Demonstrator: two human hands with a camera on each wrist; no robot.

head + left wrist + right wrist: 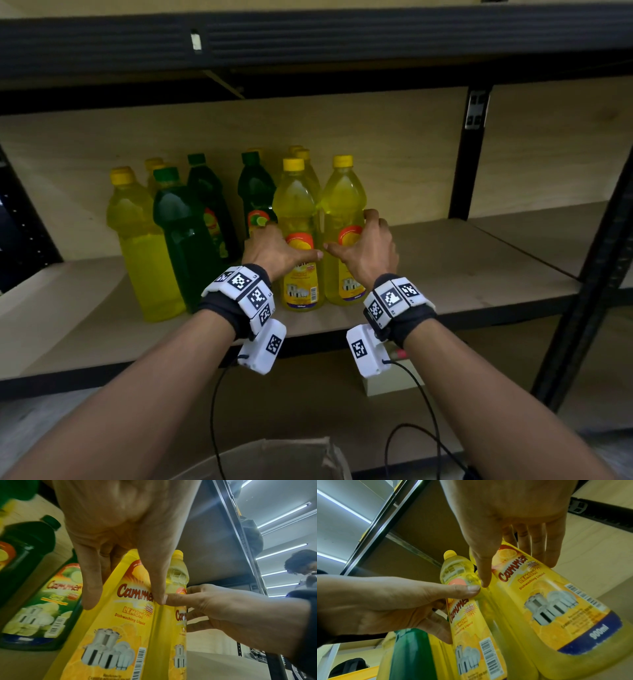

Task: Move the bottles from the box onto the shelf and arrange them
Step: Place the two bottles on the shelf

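Note:
Two yellow lemon dish-soap bottles stand side by side at the front of the wooden shelf (462, 274). My left hand (282, 245) grips the left bottle (296, 205) around its label, thumb on the front and fingers round the far side. My right hand (351, 233) grips the right bottle (342, 195) the same way. The two thumb tips nearly touch between the bottles. In the left wrist view my left hand (123, 601) wraps the left bottle (120, 628). In the right wrist view my right hand (513, 568) holds the right bottle (547, 601).
Left of and behind the held pair stand more bottles: a yellow one (137, 240), dark green ones (181, 233) and several further back. The shelf board stretches bare to the right up to a black upright (466, 164). A cardboard box flap (274, 455) shows below my arms.

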